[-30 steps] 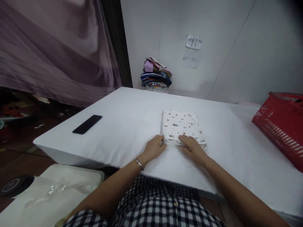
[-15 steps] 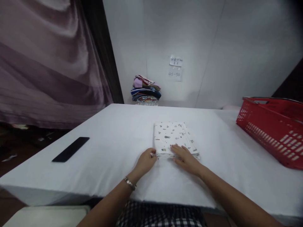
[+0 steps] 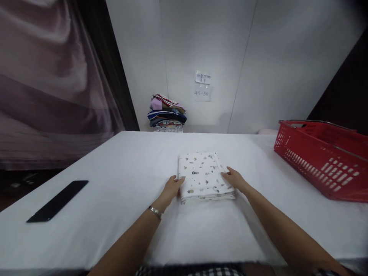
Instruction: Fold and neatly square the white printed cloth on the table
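Observation:
A folded white cloth [image 3: 201, 172] with small scattered prints lies in several layers on the white-covered table. At its left edge is my left hand [image 3: 171, 188], thumb on top and the other fingers along the side, partly hidden. My right hand [image 3: 235, 179] pinches the right edge the same way, its thumb lying over the top layer. The near edge of the cloth shows its stacked folds. A metal bracelet circles my left wrist.
A flat black object [image 3: 59, 201] lies on the table [image 3: 120, 172] at left. The red plastic basket [image 3: 319, 161] stands at right. A stack of folded fabrics [image 3: 167, 115] is against the back wall, left of paper signs [image 3: 202, 86]. A pinkish curtain [image 3: 48, 76] hangs at left.
My right hand has moved from the cloth's near edge to its right side. My left hand now grips the left edge a little farther up. The view has shifted right.

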Demonstrator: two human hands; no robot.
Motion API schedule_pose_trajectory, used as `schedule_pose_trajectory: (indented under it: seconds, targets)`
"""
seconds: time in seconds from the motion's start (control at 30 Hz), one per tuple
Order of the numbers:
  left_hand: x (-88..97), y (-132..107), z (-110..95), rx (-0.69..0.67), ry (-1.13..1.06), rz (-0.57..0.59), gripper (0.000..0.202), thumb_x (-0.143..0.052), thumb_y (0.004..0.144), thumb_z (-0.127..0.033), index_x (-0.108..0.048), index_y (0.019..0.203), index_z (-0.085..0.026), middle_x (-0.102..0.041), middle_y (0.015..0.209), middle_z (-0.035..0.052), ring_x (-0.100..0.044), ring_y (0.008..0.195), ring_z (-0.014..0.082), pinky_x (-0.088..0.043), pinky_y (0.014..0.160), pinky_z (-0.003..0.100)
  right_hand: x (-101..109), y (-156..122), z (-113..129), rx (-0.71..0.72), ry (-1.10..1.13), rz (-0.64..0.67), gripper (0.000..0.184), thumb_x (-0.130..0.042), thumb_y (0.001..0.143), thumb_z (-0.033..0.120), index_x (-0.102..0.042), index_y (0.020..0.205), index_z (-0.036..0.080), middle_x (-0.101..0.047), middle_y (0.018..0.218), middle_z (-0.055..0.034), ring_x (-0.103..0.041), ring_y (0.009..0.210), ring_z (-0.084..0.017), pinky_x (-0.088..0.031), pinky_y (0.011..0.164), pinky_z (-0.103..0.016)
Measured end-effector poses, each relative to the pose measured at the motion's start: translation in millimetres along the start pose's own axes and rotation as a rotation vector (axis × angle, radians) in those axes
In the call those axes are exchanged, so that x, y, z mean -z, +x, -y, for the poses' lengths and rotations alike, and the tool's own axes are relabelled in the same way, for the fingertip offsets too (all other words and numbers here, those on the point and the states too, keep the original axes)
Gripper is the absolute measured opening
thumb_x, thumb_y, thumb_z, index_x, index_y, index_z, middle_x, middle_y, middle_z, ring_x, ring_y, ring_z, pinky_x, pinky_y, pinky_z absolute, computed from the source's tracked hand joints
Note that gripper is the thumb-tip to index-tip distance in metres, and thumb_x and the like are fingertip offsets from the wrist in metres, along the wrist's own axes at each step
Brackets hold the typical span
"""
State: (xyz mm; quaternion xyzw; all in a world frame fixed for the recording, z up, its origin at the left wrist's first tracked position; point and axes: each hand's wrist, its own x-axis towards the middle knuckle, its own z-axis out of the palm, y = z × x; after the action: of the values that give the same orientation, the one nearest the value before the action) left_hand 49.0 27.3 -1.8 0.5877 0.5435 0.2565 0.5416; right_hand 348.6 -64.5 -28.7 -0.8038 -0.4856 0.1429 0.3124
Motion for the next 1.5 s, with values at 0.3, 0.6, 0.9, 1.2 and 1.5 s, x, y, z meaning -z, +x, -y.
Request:
schedule_pose_trajectory:
  seconds: [0.3,0.6,0.9,1.2,1.5]
  targets:
    - [1.5,11.5,-7.1,0.185,-0.137,0.271,0.046,-0.065,0.072,-0.045,-0.059,0.104,-0.012,-0.068,0.103,0.0131,-0.066,0.085,0.0216,-0.053,0.064,0.028,11.0,3.5,11.4,-0.187,0.123,0.225,0.076,-0.056,0.079,0.053,-0.035,0.139,0.012,-0.067,0.105,-0.0171,-0.068,0.076,-0.024,-0.054,0.059,-0.033]
    - [3.4,-2.2,-15.6,0.253,-0.468,0.262,0.044,-0.068,0.074,-0.032,-0.056,0.111,-0.009,-0.067,0.107,0.0165,-0.065,0.094,0.0261,-0.055,0.081,0.036,15.5,-17.5,22.3,-0.248,0.437,0.309,0.087,-0.058,0.080,0.051,-0.015,0.146,0.014,-0.063,0.109,-0.0178,-0.066,0.084,-0.025,-0.054,0.067,-0.035]
    - [11.3,-6.3,-8.5,0.305,-0.735,0.491,0.056,-0.065,0.077,-0.036,-0.051,0.123,-0.006,-0.063,0.113,0.0199,-0.061,0.104,0.0303,-0.048,0.092,0.041,25.0,-40.7,48.0,-0.458,0.788,0.354,0.106,-0.073,0.070,0.044,-0.004,0.147,0.019,-0.050,0.131,-0.0172,-0.061,0.101,-0.025,-0.051,0.078,-0.033]
    - [14.5,0.8,-10.5,0.460,-0.765,0.495,0.073,-0.048,0.077,-0.067,-0.052,0.126,-0.013,-0.059,0.123,0.0169,-0.057,0.111,0.0324,-0.047,0.093,0.045,15.0,-36.8,43.5,-0.342,0.479,0.231,0.096,-0.066,0.074,0.046,-0.010,0.147,0.019,-0.066,0.075,-0.0005,-0.062,0.069,-0.020,-0.047,0.066,-0.032]
    - [10.3,-5.3,-9.4,0.381,-0.755,0.430,0.061,-0.062,0.079,-0.046,-0.049,0.127,-0.010,-0.065,0.111,0.0192,-0.064,0.099,0.0301,-0.051,0.087,0.042,12.2,-35.6,59.3,-0.546,0.838,0.239,0.099,-0.072,0.069,0.046,-0.016,0.146,0.022,-0.051,0.129,-0.0150,-0.062,0.100,-0.024,-0.049,0.086,-0.034]
